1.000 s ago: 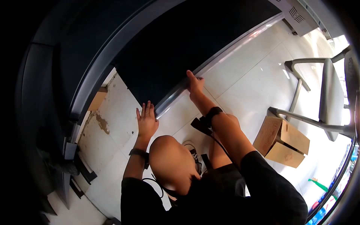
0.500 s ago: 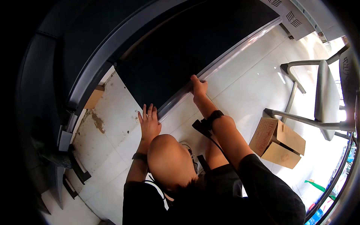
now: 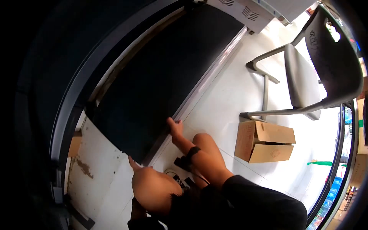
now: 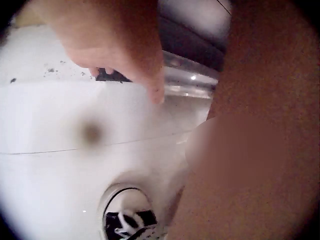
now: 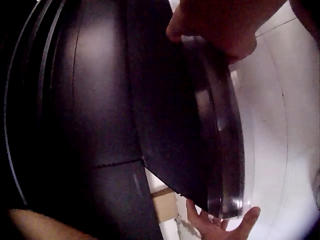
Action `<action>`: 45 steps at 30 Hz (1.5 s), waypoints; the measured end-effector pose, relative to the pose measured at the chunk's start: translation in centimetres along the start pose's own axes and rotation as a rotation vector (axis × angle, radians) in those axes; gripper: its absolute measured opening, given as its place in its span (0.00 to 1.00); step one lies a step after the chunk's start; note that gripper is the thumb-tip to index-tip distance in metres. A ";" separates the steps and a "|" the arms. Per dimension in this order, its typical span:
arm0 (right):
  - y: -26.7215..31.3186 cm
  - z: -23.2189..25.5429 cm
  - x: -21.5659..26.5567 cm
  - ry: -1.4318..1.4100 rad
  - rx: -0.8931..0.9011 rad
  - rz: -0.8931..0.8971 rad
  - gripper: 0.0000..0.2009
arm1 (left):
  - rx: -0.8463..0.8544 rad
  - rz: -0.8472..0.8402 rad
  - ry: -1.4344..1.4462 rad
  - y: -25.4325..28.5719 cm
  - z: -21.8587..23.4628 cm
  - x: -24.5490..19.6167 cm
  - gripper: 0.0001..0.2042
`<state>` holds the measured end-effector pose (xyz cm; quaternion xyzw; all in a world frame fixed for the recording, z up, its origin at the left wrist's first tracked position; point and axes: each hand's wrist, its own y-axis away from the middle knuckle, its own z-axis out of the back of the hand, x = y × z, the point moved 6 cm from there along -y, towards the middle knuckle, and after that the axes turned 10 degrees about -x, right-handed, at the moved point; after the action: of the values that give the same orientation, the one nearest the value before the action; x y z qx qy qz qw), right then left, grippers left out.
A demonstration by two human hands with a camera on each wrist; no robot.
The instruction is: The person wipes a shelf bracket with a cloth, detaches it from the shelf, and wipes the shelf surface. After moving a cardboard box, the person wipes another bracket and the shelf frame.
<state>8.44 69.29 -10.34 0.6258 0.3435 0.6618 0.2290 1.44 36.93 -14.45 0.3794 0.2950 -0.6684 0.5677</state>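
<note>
A long black panel (image 3: 165, 65) with a shiny metal strip (image 3: 209, 78) along its edge slants across the head view. Partway along that strip, my right hand (image 3: 176, 130) grips the edge, thumb over the black face. My left hand (image 4: 110, 40) holds the panel's near end corner; in the head view a bent knee (image 3: 153, 188) hides most of this hand. From the right wrist, fingers and thumb of the left hand (image 5: 220, 231) show on either side of the end. A dark case (image 3: 76, 88) stands alongside, with a narrow gap between it and the panel.
A cardboard box (image 3: 264, 142) with parted flaps sits on the white tiled floor (image 3: 214, 115). Behind it is a grey-framed chair (image 3: 303, 76). A vented white unit (image 3: 249, 13) stands at the panel's far end, and shelving (image 3: 337, 184) lines the right.
The gap between panel and dark case has widened along its length. The head view has shifted, and my left hand has gone mostly behind the knee. Both hands keep their places on the panel.
</note>
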 end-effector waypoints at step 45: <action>9.8 5.7 12.0 -0.284 0.353 0.004 0.14 | 0.463 0.729 0.277 1.3 10.1 -26.2 0.34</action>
<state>13.99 72.59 4.89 0.7438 0.4169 0.4971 0.1609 2.79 42.35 13.14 0.6615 0.0580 -0.4160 0.6213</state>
